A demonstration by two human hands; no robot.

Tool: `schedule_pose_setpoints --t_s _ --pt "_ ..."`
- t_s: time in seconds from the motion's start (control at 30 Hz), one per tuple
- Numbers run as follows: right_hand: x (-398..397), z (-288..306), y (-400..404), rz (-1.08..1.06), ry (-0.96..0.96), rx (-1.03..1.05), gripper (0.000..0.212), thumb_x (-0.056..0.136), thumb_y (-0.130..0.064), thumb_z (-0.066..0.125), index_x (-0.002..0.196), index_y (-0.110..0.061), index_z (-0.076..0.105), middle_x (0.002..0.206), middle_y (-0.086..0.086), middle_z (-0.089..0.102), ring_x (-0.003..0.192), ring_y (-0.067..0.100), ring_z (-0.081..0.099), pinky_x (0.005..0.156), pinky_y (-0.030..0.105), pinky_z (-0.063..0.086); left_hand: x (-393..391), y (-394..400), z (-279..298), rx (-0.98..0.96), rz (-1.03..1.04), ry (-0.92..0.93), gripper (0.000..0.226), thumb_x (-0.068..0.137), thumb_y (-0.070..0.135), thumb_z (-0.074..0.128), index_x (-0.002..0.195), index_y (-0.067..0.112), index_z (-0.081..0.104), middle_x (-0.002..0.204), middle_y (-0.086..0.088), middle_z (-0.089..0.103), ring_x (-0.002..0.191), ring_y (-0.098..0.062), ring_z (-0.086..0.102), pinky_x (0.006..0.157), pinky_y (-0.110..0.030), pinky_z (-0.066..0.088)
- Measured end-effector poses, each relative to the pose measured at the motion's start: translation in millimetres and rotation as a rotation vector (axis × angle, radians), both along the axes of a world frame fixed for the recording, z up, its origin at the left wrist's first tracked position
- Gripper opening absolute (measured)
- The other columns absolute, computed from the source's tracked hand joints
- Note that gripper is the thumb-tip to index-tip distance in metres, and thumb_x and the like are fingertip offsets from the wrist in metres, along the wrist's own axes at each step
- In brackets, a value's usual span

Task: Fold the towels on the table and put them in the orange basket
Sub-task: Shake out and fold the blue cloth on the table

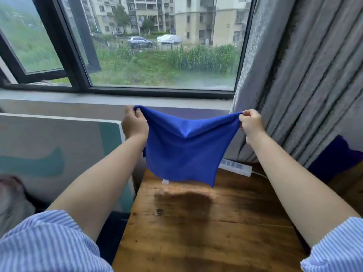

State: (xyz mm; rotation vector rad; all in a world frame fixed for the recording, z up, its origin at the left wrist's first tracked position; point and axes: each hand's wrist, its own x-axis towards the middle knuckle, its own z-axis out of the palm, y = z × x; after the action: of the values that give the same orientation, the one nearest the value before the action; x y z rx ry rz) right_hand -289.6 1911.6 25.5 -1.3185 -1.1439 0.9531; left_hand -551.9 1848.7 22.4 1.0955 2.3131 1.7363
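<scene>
Bright blue square microfibre towel (186,150) hangs mid-frame above worn wooden table (196,232). Left hand (134,123), right hand (250,122) each pinch top corner. Step: spreading; next, probably lay flat, fold. Orange basket unseen.

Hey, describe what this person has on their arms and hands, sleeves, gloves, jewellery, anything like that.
Both hands are bare: no gloves, rings or watch show on the left hand or the right hand. The forearms are uncovered too. Each arm has a short sleeve of light blue and white striped fabric, ending above the elbow; the other sleeve matches it.
</scene>
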Motion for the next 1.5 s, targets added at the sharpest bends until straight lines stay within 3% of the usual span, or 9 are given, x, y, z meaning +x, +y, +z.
schedule_pose_setpoints --t_s 0.3,0.47,0.77,0.87,0.93,1.07,1.17,1.33,1.5 --pt "44.0 -160.7 -55.7 0.13 -0.404 -0.568 0.027 0.083 0.004 0.045 0.059 -0.008 0.042 0.062 0.009 0.041 0.053 0.022 0.041 0.048 0.024 0.029 6.0 -48.3 -143.2 -0.552 -0.212 -0.005 0.019 0.087 0.011 0.049 0.091 0.002 0.065 0.103 -0.023 0.065 0.098 -0.034 0.058 0.078 -0.033 0.042" --pt "71.1 -260.6 -128.8 0.201 -0.753 -0.829 0.017 0.081 -0.003 0.054 0.066 0.004 0.054 0.08 0.025 0.057 0.094 0.037 0.062 0.054 0.028 0.036 37.2 -114.8 -236.5 -0.951 -0.314 -0.068 0.024 0.086 0.014 0.052 0.106 0.005 0.06 0.114 -0.018 0.063 0.107 -0.031 0.057 0.084 -0.03 0.043" --pt "90.2 -327.9 -212.0 0.609 -1.22 -0.907 0.008 0.083 -0.007 0.045 0.088 -0.013 0.048 0.118 0.016 0.06 0.11 0.03 0.056 0.083 0.029 0.044 44.3 -195.3 -295.6 -1.705 -0.671 0.381 0.029 0.086 0.007 0.042 0.11 0.01 0.057 0.114 -0.008 0.058 0.108 -0.028 0.057 0.081 -0.031 0.046" --pt "97.9 -333.3 -225.7 0.745 -1.265 -1.078 0.016 0.084 -0.009 0.044 0.069 -0.011 0.045 0.106 0.013 0.065 0.104 0.029 0.062 0.07 0.029 0.05 36.8 -217.0 -305.1 -1.877 -0.768 0.378 0.012 0.085 0.005 0.042 0.083 0.009 0.054 0.082 -0.002 0.051 0.091 -0.026 0.056 0.07 -0.029 0.041" --pt "100.1 -330.2 -230.5 0.844 -1.227 -1.251 0.012 0.082 -0.009 0.05 0.071 -0.006 0.052 0.08 0.008 0.064 0.095 0.027 0.067 0.049 0.023 0.047 35.8 -225.4 -309.1 -1.971 -0.831 0.339 0.017 0.087 0.007 0.042 0.097 0.008 0.056 0.091 -0.004 0.057 0.095 -0.025 0.058 0.076 -0.029 0.046" --pt "97.5 -321.7 -213.7 0.818 -1.3 -1.253 0.038 0.076 -0.021 0.061 0.112 -0.008 0.06 0.108 0.009 0.063 0.102 0.025 0.061 0.072 0.029 0.051 43.8 -213.0 -308.9 -1.912 -0.825 0.385 0.023 0.092 0.013 0.037 0.106 0.008 0.055 0.111 -0.005 0.058 0.107 -0.025 0.057 0.08 -0.029 0.045" --pt "89.0 -315.7 -191.6 0.578 -1.282 -1.078 0.032 0.079 -0.024 0.055 0.108 -0.01 0.061 0.118 0.009 0.062 0.11 0.027 0.058 0.082 0.03 0.047 52.3 -184.5 -304.6 -1.727 -0.738 0.483 0.026 0.091 0.012 0.037 0.112 0.01 0.053 0.119 -0.005 0.055 0.104 -0.023 0.056 0.078 -0.028 0.046" --pt "68.8 -312.5 -140.5 0.478 -1.229 -0.801 0.024 0.087 -0.01 0.043 0.107 -0.003 0.053 0.117 0.016 0.056 0.11 0.033 0.052 0.08 0.033 0.044 61.4 -134.9 -298.5 -1.635 -0.699 0.523 0.016 0.089 0.005 0.035 0.08 0.012 0.047 0.087 0.0 0.05 0.085 -0.022 0.05 0.056 -0.022 0.035" --pt "60.5 -321.4 -96.9 0.521 -1.19 -0.636 0.039 0.083 0.001 0.041 0.121 -0.005 0.049 0.129 0.014 0.049 0.122 0.031 0.042 0.096 0.038 0.039 60.8 -100.2 -301.5 -1.605 -0.628 0.51 0.029 0.089 0.001 0.032 0.113 0.007 0.047 0.118 -0.007 0.056 0.107 -0.025 0.052 0.078 -0.03 0.046"
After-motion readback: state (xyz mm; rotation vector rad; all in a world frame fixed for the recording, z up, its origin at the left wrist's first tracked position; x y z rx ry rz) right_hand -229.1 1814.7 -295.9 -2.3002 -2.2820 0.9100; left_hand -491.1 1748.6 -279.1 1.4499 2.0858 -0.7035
